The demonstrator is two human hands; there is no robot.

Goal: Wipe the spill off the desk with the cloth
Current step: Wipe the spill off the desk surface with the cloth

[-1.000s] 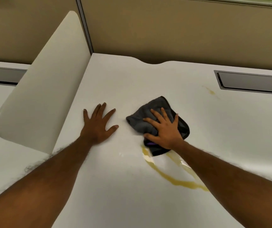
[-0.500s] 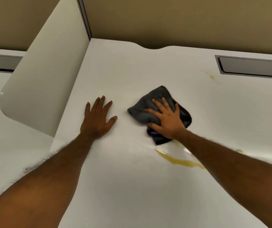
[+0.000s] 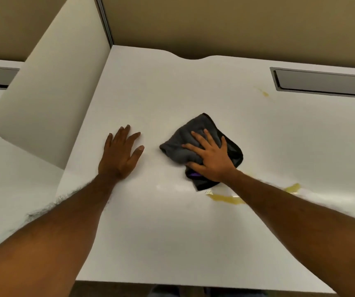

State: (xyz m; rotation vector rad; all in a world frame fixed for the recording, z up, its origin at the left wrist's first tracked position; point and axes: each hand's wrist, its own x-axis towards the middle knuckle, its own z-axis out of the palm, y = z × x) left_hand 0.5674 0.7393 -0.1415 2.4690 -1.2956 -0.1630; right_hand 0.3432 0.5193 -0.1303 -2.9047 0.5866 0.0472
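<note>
Hands are both flat for us: left hand (image 3: 119, 156) spread on the smooth white desk (image 3: 172, 243), right hand (image 3: 212, 160) splayed on the crumpled grey cloth (image 3: 177, 147), mid-frame, just above the yellowish spill (image 3: 225, 198).

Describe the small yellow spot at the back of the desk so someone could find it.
Start at the grey recessed tray in the white desk, far right. Just left of its near corner lies the small yellow spot. It sits alone, well beyond the cloth and the bigger yellow streaks.
</note>
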